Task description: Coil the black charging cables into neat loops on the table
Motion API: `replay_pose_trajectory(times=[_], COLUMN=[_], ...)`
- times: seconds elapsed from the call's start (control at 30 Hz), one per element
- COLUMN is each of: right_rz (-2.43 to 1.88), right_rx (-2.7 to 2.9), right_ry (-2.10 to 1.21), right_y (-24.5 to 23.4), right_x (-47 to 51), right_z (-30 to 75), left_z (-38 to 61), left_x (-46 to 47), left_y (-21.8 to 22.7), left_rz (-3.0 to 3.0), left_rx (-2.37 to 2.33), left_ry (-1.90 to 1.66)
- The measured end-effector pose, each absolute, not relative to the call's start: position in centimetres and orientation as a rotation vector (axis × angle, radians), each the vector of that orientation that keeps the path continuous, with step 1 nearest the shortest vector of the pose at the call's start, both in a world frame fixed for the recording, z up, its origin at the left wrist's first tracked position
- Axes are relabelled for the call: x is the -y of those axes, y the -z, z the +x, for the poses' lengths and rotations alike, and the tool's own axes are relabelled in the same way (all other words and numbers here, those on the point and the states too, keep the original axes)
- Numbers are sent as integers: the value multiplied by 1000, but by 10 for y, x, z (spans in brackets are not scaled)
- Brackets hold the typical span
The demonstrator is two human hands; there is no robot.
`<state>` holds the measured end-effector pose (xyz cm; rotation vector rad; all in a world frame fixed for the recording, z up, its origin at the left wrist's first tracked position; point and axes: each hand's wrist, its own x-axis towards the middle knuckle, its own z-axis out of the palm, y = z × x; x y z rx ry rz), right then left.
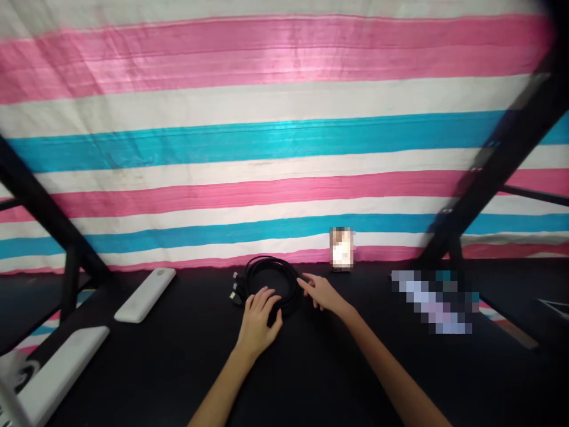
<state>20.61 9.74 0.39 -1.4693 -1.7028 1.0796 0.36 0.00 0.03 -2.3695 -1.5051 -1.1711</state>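
A black cable (292,279) lies coiled in a ring on the dark table, and its plug ends (235,295), some with pale metal tips, stick out at the left of the coil. My left hand (260,320) rests at the coil's near left edge with its fingers spread and nothing gripped. At the right side of the ring is my right hand (323,293), index finger stretched out to the cable and the other fingers loosely bent. Whether that fingertip presses on the cable I cannot tell.
Two long white objects (146,295) (64,373) lie on the black table (293,391) at the left. A small blurred-out upright item (341,249) stands at the back, and another pixelated item (429,302) lies at right. Dark slanting frame bars (48,207) flank a striped sheet (267,142).
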Motion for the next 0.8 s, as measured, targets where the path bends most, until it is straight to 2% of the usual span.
replay_pose_trajectory(times=[0.17, 0.3, 0.53, 0.63, 0.8], right_rz=[-1440, -1485, -1255, -1236, -1553], right_rx=[1673, 1690, 1639, 1620, 1413], right_ry=[-1317, -1347, -1598, -1526, -1034], right_y=[8, 10, 7, 17, 48], right_x=[-88, -85, -69, -39, 6], right_z=[190, 180, 110, 64, 23], left_z=[27, 54, 42, 34, 25], left_x=[14, 23, 8, 7, 8], left_y=[9, 29, 28, 23, 25], left_rz=[-2288, -2583, -2252, -2126, -2146], left_rx=[1340, 858, 1013, 1013, 1082], left_ry=[1353, 1222, 1397, 1475, 1426])
